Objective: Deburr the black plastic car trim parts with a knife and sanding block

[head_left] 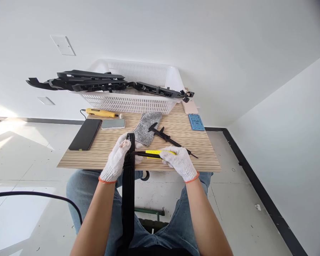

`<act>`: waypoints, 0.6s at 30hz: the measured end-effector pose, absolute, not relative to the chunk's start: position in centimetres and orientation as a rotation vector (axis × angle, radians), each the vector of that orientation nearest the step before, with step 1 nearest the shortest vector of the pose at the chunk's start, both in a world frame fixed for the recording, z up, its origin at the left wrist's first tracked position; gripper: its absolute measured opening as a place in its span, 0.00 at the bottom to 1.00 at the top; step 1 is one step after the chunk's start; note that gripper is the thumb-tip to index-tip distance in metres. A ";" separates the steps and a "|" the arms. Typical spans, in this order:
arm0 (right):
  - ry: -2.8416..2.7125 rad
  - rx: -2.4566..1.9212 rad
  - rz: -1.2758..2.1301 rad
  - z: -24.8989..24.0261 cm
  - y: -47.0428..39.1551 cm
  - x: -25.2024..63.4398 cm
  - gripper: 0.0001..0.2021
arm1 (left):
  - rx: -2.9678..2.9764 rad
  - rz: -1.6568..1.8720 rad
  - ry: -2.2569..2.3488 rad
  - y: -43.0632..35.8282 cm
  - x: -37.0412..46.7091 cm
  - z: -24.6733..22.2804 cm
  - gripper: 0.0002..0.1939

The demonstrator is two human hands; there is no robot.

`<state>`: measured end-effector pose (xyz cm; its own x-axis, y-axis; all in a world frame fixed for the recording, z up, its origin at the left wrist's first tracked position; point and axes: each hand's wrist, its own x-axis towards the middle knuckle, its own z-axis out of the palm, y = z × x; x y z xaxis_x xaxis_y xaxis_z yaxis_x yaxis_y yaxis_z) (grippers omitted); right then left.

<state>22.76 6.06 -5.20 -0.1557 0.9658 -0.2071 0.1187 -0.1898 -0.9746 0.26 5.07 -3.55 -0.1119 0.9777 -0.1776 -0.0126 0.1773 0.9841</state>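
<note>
Wearing a white knit glove with an orange cuff, my left hand [118,156] grips the upper end of a long black plastic trim piece [128,192]. The piece stands nearly upright in view and runs down towards my lap. My right hand [179,161], gloved the same way, is closed around a yellow and black utility knife [153,153]. The knife points left, its front end at the side of the trim piece. Whether the blade touches the plastic I cannot tell. Just beyond my right hand lies a black caliper [166,138], partly over a grey cloth [146,128].
A white plastic basket [128,103] against the wall holds several black trim parts [96,83] that overhang its left side. On the wooden table [90,161] lie a black phone [85,135], a grey block [113,123], a yellow corded tool [101,112] and a blue pad [196,122].
</note>
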 end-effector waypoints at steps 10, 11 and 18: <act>-1.309 -1.374 1.442 -4.8 5.9 22.5 0.19 | 0.944 1.121 1.312 5.1 0.3 -3.7 0.38; -1.278 -1.378 1.426 -4.8 5.9 22.5 0.20 | 0.929 1.108 1.293 5.1 0.4 -3.6 0.37; -1.257 -1.384 1.418 -4.8 6.1 22.5 0.21 | 0.885 1.102 1.204 5.0 0.7 -2.9 0.38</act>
<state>22.47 6.06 -4.84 -0.1088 0.9687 -0.2231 0.1058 -0.2119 -0.9716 0.72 4.98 -2.86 0.0095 0.9657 -0.2596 -0.1733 0.2573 0.9507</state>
